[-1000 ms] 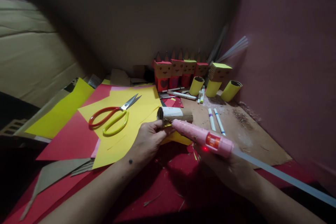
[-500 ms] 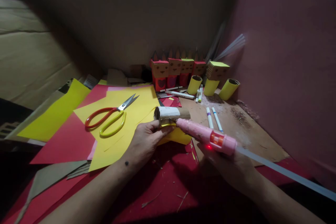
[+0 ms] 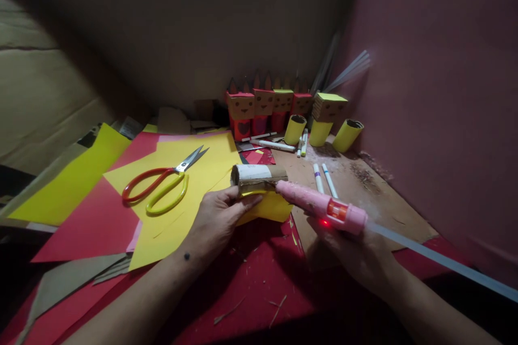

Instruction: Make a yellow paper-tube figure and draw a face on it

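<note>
Two hands [image 3: 216, 214], one glue gun [image 3: 313, 200]

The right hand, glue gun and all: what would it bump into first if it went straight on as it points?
Probably the cardboard tube: the right hand aims the pink glue gun at the tube's lower edge. Depth is unclear here, so gun and tube may already touch.

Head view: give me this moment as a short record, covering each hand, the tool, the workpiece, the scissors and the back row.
Left hand: pinches a yellow paper piece beside the tube
Right hand: grips a pink glue gun
Tool: red light glowing; glue stick protruding from its back
Workpiece: cardboard tube lying sideways, white label on top; gun's nozzle at its right end, exact contact unclear
Scissors: blades slightly apart, mostly on a yellow sheet
Back row: box-headed figures, two headless yellow tubes
</note>
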{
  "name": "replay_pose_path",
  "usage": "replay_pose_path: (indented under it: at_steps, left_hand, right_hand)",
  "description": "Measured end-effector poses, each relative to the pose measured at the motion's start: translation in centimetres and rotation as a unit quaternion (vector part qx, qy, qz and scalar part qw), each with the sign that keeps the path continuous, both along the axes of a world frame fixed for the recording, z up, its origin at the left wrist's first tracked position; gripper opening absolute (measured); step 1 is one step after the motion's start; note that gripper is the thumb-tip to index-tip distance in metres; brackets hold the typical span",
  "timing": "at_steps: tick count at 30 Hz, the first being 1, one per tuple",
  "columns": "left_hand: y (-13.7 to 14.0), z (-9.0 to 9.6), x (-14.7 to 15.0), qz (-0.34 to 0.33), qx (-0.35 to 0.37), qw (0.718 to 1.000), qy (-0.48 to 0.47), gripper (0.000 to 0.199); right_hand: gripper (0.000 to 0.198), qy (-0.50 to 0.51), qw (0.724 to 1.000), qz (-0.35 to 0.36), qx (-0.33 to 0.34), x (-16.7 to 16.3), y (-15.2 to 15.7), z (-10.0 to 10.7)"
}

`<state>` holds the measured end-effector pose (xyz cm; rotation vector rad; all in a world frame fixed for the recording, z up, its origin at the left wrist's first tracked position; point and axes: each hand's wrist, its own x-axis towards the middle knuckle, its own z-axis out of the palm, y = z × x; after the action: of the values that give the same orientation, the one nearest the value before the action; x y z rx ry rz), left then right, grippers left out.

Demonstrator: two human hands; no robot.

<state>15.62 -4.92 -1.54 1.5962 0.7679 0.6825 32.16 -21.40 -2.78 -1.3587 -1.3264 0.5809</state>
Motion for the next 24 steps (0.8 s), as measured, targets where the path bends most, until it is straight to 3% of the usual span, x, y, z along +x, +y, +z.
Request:
replay_pose_path:
  at_steps: [14,24]
  left_hand:
    - [0.1,-0.3,-0.3,0.011,0.005,1.000,0.019,0.033]
    - [0.4,-0.3,-0.5,0.002,0.008,1.000,0.008,0.027]
  right_hand:
    - [0.046,-0.064,0.998,-0.022,0.019,1.2,-0.3,-0.7]
    - [0.043,-0.045,0.999,-0.013,0.027,1.2,-0.6,-0.3]
